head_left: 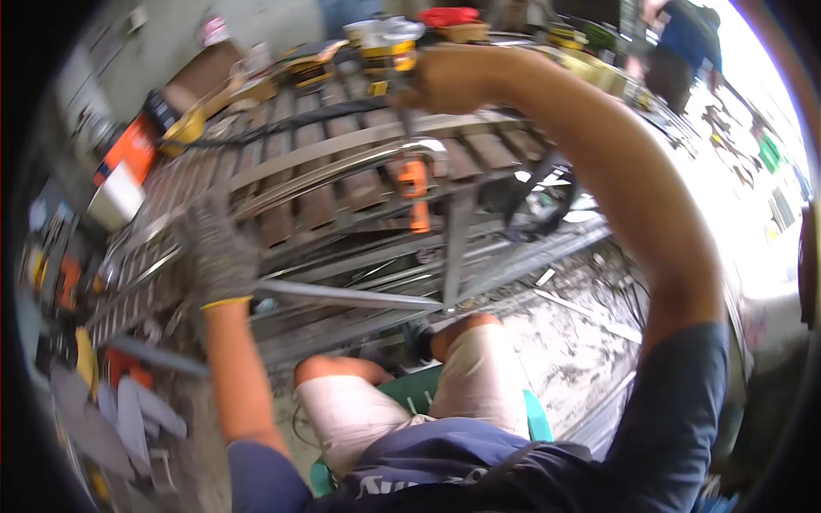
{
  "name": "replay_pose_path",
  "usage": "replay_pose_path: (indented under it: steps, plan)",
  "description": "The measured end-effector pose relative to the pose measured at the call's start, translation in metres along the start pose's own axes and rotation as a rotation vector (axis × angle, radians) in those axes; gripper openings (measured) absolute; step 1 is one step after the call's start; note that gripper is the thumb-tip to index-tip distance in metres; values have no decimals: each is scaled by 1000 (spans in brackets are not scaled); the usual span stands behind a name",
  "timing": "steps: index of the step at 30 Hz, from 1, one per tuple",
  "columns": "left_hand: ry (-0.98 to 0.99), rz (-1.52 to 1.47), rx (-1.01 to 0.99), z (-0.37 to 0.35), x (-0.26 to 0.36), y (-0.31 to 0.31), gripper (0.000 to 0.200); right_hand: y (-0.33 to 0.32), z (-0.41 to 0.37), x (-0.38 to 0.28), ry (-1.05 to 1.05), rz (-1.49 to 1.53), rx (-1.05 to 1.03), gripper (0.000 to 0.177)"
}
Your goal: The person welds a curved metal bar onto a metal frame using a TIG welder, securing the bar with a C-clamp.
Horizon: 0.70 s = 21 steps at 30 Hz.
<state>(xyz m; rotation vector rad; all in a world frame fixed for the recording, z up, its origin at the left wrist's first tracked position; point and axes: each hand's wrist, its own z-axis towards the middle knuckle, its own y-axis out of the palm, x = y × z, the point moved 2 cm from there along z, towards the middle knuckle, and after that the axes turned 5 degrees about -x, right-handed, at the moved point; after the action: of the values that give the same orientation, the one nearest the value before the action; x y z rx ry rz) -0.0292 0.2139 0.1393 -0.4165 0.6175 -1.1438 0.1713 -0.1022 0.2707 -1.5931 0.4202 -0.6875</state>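
My left hand (pixel 221 256), in a grey knit glove with a yellow cuff, reaches onto the slatted metal workbench (pixel 321 205). Its fingers are smeared by motion beside the left end of a shiny steel bar (pixel 329 173). This bar runs across the slats to an orange clamp-like piece (pixel 414 179) at the bench's front edge. My bare right hand (pixel 440 79) is closed above the bar's right end, with a dark narrow piece under the fist; what it holds I cannot make out. Behind the bar, a long black strip (pixel 299 120) crosses the slats.
Yellow-and-black tools (pixel 308 64), a yellow-labelled container (pixel 389 47) and a red item (pixel 449 15) stand along the back. At the left are an orange box (pixel 130 147) and a white container (pixel 118 198). Another person (pixel 684 47) bends at far right. Metal frame bars (pixel 359 297) extend before my knees.
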Motion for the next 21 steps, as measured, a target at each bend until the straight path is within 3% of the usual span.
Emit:
replay_pose_path:
  steps: [1,3,4,6,8,12,16,21]
  plan:
    - [-75,9,34,-2,19,-13,52,-10,-13,-18,52,-6,-91,64]
    - [-26,-72,338,-28,34,29,50,-2,-8,-17,-27,-35,17,58]
    - [-32,-202,399,-37,47,26,53,-17,-17,-37,99,103,-73,52]
    - [-50,-360,347,-46,67,16,54,-2,-1,-7,-85,128,62,38]
    - [-36,-455,337,-49,79,15,59,-2,2,0,-85,-14,208,36]
    - [12,-537,357,-33,87,-2,61,-4,3,-11,-25,82,34,51]
    - [89,-709,342,6,97,-19,65,-22,-4,-45,141,14,-88,51]
    - [108,-750,334,23,106,-30,69,-11,0,-34,51,94,-48,50]
